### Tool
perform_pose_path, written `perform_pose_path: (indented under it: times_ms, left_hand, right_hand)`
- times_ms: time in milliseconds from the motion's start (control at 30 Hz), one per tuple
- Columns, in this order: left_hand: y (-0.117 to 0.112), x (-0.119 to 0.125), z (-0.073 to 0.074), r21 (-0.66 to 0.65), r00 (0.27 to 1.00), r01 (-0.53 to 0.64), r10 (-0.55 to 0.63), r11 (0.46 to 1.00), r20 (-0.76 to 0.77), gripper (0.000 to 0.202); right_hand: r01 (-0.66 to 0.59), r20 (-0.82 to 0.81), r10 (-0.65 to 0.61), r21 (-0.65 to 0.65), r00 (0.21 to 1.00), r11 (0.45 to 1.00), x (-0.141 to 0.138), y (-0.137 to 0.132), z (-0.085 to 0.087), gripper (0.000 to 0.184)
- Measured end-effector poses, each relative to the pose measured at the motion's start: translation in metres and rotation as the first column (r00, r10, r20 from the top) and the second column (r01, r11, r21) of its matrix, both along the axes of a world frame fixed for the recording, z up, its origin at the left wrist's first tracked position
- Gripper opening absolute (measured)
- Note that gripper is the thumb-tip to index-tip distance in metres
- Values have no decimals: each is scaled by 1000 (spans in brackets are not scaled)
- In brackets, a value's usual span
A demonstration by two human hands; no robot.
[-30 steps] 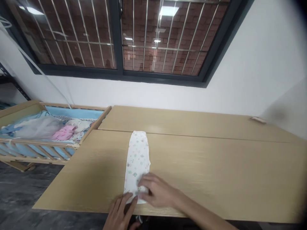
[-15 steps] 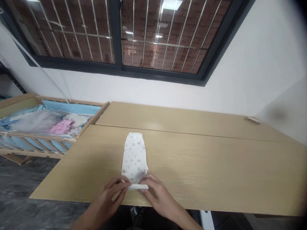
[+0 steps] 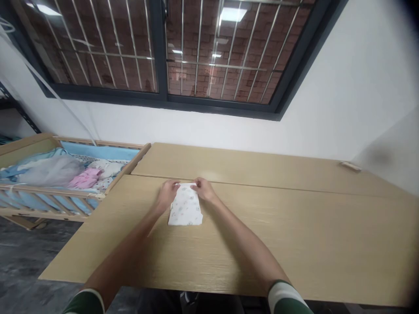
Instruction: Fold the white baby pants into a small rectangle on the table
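A small white baby garment with little printed figures lies folded on the wooden table; it looks like a pair of baby trousers, though the fold hides its full shape. My left hand pinches its far left corner between thumb and fingers. At the far right corner, my right hand grips the cloth the same way. The near edge of the garment rests flat, straight across, with a small point sticking out at the right.
To the left stands a wooden crib with blue padding, white netting and a pink cloth inside. A barred window is in the wall behind the table. A small pale object lies at the far right corner.
Both hands have moved from the garment's near edge to its far edge. The garment is now shorter, with its near part folded over away from me.
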State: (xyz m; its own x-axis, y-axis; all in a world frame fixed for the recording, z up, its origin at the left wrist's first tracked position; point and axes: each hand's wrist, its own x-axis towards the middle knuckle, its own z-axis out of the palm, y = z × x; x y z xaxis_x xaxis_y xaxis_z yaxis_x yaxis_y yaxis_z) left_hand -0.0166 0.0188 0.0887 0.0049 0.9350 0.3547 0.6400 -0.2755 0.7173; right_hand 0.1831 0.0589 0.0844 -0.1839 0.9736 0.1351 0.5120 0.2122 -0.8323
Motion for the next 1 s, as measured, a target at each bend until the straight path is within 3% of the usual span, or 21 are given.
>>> perform_pose_path:
  times_ms: [133,233,333,433,500,600,700,767,867,1000]
  left_hand:
    - [18,10,-18,-24,996,-10,8,1000,-85,21]
    - [13,12,-22,-11,990,-23,22,1000,-140,25]
    - [-15,15,-20,22,981,-38,42,999,-188,32]
    - [-69,26,-22,68,937,-29,51,997,-344,42]
    - [-110,36,-29,99,856,-42,87,994,-509,45]
    - [-157,47,-47,118,758,-75,133,990,-638,50]
    - [-175,47,-68,118,716,-58,124,991,-687,50]
    - [-176,43,-79,123,705,-32,109,992,-701,49]
    - [-174,40,-86,124,704,-18,101,992,-703,51]
    - [-176,45,-78,140,711,-54,137,989,-690,53]
  right_hand:
    - [41,74,-41,-9,996,999,-2,16,-25,3]
    - [10,102,-9,-16,995,1000,1,17,-30,5]
    - [-2,130,0,15,991,1000,4,12,-23,18]
    - [-97,227,53,189,973,977,2,-6,-5,37]
    - [-289,327,195,270,925,918,-3,-27,9,48]
    - [-602,444,471,219,762,768,-14,-63,22,57]
    - [-792,486,660,122,573,598,-23,-89,18,59]
    - [-838,490,712,73,502,541,-25,-97,7,60]
    - [-836,512,715,11,476,549,-24,-92,-12,58]
    - [-793,570,662,-30,486,608,-22,-67,-26,57]
